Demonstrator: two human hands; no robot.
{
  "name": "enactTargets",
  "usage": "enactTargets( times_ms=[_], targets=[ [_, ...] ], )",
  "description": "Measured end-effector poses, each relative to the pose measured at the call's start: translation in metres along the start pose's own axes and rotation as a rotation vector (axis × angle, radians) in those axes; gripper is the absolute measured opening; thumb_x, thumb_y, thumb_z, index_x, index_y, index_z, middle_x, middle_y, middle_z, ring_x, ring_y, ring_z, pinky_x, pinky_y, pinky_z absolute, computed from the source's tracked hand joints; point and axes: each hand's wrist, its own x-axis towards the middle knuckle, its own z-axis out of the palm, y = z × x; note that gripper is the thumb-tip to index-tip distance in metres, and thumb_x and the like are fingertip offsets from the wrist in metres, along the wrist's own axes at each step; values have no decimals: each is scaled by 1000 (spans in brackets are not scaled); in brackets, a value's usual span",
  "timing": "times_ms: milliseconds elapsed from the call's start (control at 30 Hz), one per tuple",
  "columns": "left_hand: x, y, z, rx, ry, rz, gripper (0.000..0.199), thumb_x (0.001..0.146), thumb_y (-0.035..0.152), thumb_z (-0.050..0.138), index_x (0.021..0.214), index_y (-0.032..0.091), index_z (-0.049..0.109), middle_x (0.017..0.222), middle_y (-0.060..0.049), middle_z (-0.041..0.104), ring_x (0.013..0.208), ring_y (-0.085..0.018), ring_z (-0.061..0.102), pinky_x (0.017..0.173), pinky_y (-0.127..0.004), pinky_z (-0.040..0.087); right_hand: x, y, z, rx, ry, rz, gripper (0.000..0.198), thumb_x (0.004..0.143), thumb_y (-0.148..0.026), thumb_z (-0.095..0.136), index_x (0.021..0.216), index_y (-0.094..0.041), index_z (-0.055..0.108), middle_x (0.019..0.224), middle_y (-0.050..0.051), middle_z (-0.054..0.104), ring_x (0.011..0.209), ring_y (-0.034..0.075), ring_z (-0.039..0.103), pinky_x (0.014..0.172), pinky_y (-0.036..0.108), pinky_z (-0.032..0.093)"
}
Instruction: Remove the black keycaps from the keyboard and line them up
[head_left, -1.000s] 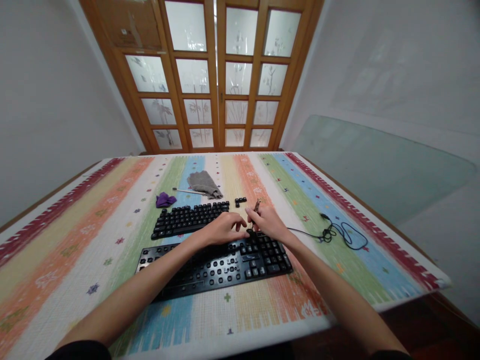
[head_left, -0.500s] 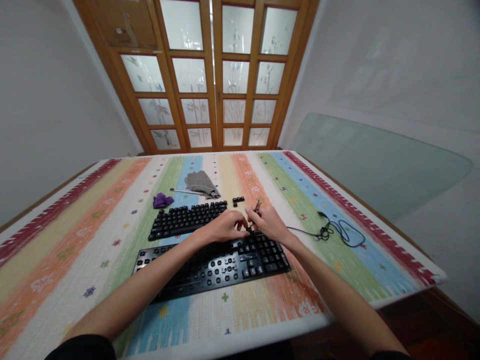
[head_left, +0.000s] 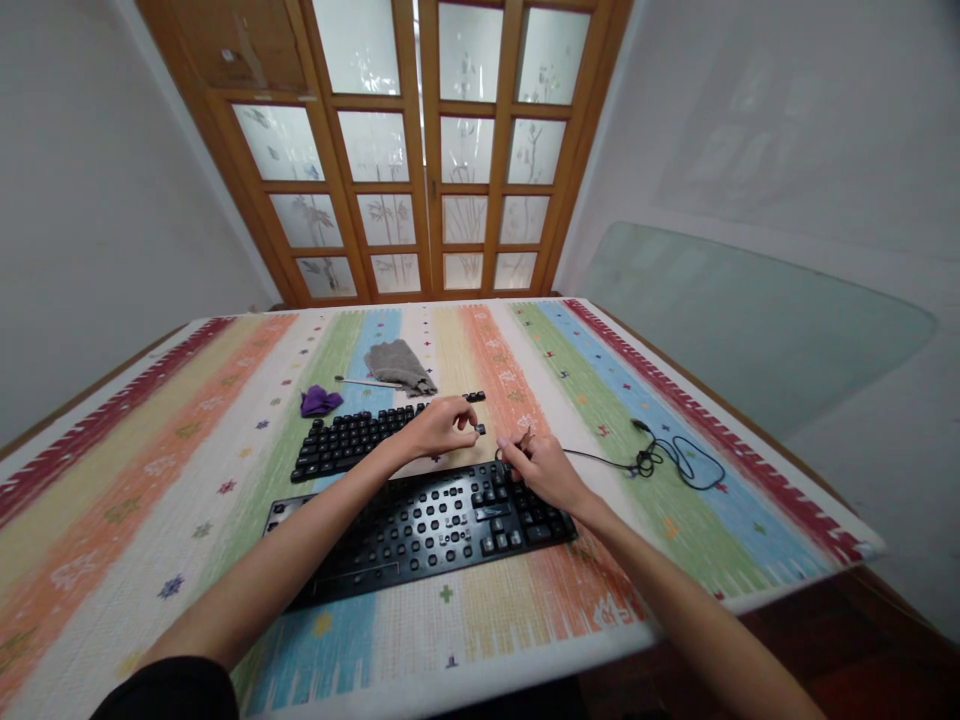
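Note:
A black keyboard (head_left: 420,540) lies across the near side of the table, many of its key positions bare on the left and middle, with keycaps on the right. My left hand (head_left: 444,427) is above its back edge, thumb and fingers pinching a small black keycap (head_left: 481,429). My right hand (head_left: 546,468) is closed over the keyboard's back right part. A slim, brownish tool (head_left: 526,435) sticks up from its fingers; its exact kind is hard to make out. Behind the keyboard, removed keycaps (head_left: 345,442) lie in rows, partly covered by my left hand.
Beyond the keycap rows lie a purple cloth (head_left: 320,401), a grey cloth (head_left: 401,366) and a thin brush-like stick (head_left: 369,382). A few loose keycaps (head_left: 474,397) sit behind my left hand. The black cable (head_left: 679,458) is coiled at right on the striped tablecloth (head_left: 247,470).
My left hand has lifted up and away from the keyboard with a keycap. My right hand has moved slightly down and turned, and the two hands are now apart.

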Motion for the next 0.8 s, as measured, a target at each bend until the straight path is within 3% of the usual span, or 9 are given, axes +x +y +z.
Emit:
enactTargets(
  times_ms=[233, 400, 533, 800],
  targets=[
    [10, -20, -4, 95, 31, -18, 7, 74, 17, 63, 80, 15, 63, 65, 3, 52, 60, -11, 48, 63, -24, 39, -20, 5, 17, 101, 52, 102, 45, 98, -43, 41, 63, -20, 57, 50, 1, 61, 44, 14, 56, 54, 26, 43],
    [23, -27, 1, 226, -12, -38, 6, 75, 17, 62, 81, 15, 63, 69, 1, 54, 65, -14, 51, 66, -26, 41, -24, 4, 21, -134, 54, -48, 43, 99, -37, 37, 65, -19, 57, 57, 4, 62, 55, 17, 60, 60, 27, 40],
    [33, -29, 7, 329, -79, -49, 9, 78, 17, 61, 86, 14, 63, 77, -4, 59, 74, -17, 55, 70, -28, 43, -11, -1, 21, -287, -28, -113, 37, 97, -27, 44, 64, -18, 58, 64, 7, 65, 63, 18, 61, 65, 27, 37],
    [44, -39, 20, 404, -119, -60, 9, 80, 17, 58, 86, 14, 63, 83, -8, 63, 83, -21, 57, 76, -31, 45, 25, -7, 14, -236, -156, 44, 40, 95, -22, 48, 58, -15, 62, 51, 5, 61, 56, 17, 59, 59, 26, 36]
  ],
)
